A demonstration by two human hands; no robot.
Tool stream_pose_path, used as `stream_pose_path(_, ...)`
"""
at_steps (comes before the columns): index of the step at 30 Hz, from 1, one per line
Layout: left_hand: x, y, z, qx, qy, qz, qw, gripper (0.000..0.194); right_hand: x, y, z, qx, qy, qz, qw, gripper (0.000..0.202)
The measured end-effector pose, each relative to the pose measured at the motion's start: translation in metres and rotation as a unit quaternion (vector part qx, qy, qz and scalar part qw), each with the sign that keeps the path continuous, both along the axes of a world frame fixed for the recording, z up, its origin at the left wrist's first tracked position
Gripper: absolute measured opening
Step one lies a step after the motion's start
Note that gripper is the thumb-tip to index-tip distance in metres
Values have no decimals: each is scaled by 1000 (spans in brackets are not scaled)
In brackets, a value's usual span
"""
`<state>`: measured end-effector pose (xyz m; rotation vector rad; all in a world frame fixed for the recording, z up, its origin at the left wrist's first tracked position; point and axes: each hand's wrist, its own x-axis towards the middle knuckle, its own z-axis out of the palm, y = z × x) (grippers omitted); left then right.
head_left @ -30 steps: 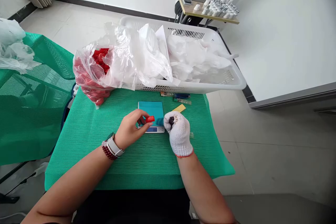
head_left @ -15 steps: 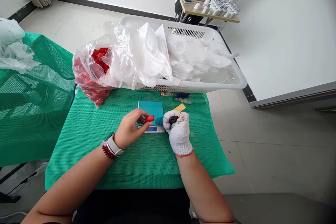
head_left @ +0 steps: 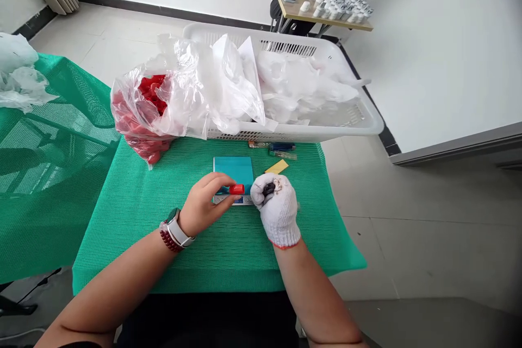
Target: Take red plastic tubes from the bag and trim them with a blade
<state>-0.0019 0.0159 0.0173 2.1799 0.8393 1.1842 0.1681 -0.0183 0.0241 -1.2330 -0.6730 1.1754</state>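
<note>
Bare, my left hand (head_left: 207, 199) pinches a small red plastic cap (head_left: 237, 189) between thumb and fingers, its end turned toward the right hand. Just under it lies a small digital scale with a teal plate (head_left: 233, 167); fingers partly cover its display. My right hand (head_left: 279, 207), in a white knitted glove, is closed round a black object (head_left: 269, 189), perhaps a tool handle; most of it is hidden. A flat yellow piece (head_left: 277, 166) shows just beyond the glove, and I cannot tell whether it joins the black object. Cap and glove are slightly apart.
Behind the scale lie lighters (head_left: 282, 147). A white plastic basket (head_left: 350, 129) holds clear bags; a bag of red pieces (head_left: 142, 130) hangs at its left. Green mesh (head_left: 196, 266) covers the table. Across the room, a gloved person works at a table (head_left: 293, 13).
My left hand has brought the red cap slightly right and down, with its end turned more toward the glove. My right hand has shifted slightly, still closed on the black object.
</note>
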Motion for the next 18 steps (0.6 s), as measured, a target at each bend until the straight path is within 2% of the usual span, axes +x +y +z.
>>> stream_pose_path(5, 1, -3, 1, 29, -25, -18, 999, 18, -5, -6, -4, -12, 3, 20, 1000, 24)
stream_pose_path(9, 0, -5, 4, 47, -32, 4, 998, 20, -8, -12, -8, -3, -36, 59, 998, 29)
stream_pose_path(13, -1, -6, 6, 54, -39, 28, 997, 22, -8, -17, -11, 45, -97, 94, 990, 33)
stream_pose_path(18, -2, -7, 8, 67, -34, 6, 997, 23, -5, -16, -13, 89, -176, 90, 976, 36)
